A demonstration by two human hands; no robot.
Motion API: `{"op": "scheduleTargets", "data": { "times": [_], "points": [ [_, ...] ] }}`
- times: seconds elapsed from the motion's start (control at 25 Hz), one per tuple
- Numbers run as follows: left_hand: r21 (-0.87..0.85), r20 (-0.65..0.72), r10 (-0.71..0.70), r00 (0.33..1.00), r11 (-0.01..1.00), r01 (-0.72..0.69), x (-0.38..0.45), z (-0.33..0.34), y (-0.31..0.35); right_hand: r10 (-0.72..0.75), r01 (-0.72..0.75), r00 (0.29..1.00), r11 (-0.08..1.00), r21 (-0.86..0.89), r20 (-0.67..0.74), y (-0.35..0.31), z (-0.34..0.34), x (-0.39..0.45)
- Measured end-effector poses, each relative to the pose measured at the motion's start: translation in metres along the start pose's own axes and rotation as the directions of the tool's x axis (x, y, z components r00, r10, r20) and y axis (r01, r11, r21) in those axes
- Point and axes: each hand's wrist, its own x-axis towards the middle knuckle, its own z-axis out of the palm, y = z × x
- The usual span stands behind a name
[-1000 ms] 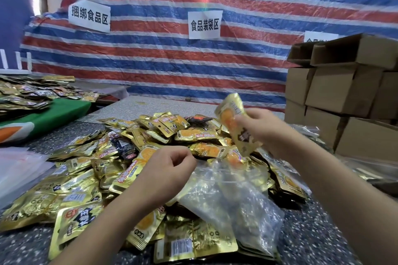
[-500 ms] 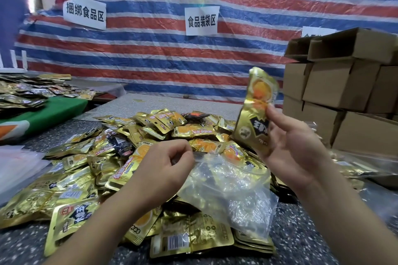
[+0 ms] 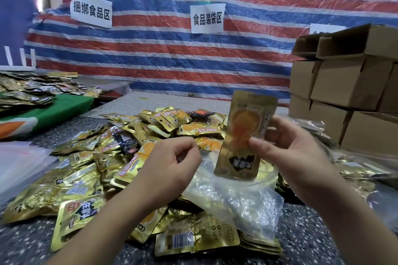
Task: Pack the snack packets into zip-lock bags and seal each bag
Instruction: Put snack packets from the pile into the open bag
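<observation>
Packing, early stage: right hand (image 3: 288,153) pinches one gold snack packet (image 3: 243,137) upright above the zip-lock bag (image 3: 232,196), whose mouth the left hand (image 3: 170,165) pinches open; loose packets (image 3: 90,170) remain heaped, bag unsealed.

Heap of gold snack packets (image 3: 129,157) is covering table's (image 3: 312,241) middle, spreading toward left edge; no bare path lying through it. Speckled strip along near edge is lying open, also near right corner. Far edge behind heap is showing bare surface. Cardboard boxes (image 3: 349,90) are stacking high along right edge, walling that side. Clear bags (image 3: 19,161) are lying at left edge. Left hand (image 3: 170,168) and right hand (image 3: 288,157) with upright packet (image 3: 243,135) are hovering over zip-lock bag (image 3: 234,198), leaving narrow gap between them.
</observation>
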Motion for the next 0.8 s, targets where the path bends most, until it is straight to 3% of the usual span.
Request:
{"op": "scheduleTargets", "data": {
  "times": [0.08, 0.2, 0.36, 0.48, 0.56, 0.68, 0.8],
  "points": [
    [-0.022, -0.016, -0.009, 1.000, 1.000, 0.009, 0.000, -0.001, 0.001, 0.021, 0.004, 0.993, 0.978, -0.207, 0.120, 0.000, 0.001, -0.005],
    [-0.059, -0.036, -0.018, 0.999, 0.998, 0.016, 0.000, 0.000, 0.001, 0.058, 0.059, 0.978, 0.845, -0.532, 0.199, 0.001, -0.004, -0.009],
    [-0.159, -0.023, -0.028, 0.999, 0.987, 0.024, -0.002, 0.003, 0.005, 0.157, -0.034, 0.959, 0.892, -0.451, 0.237, 0.001, -0.002, -0.010],
    [-0.308, -0.019, -0.103, 0.995, 0.947, 0.092, 0.001, 0.002, 0.004, 0.110, -0.070, 0.986, 0.956, -0.285, 0.125, 0.002, -0.006, -0.007],
    [-0.285, -0.040, -0.103, 0.994, 0.954, 0.088, 0.003, 0.001, 0.003, 0.090, -0.073, 0.993, 0.975, -0.210, 0.072, -0.003, -0.011, -0.006],
    [-0.252, -0.088, -0.099, 0.991, 0.965, 0.074, 0.003, 0.001, 0.004, 0.155, -0.073, 0.960, 0.943, -0.326, 0.233, -0.012, -0.010, -0.004],
    [-0.228, -0.059, -0.067, 0.996, 0.972, 0.052, 0.001, 0.002, 0.004, 0.253, -0.005, 0.897, 0.825, -0.565, 0.361, -0.024, -0.005, -0.002]
  ]
}}
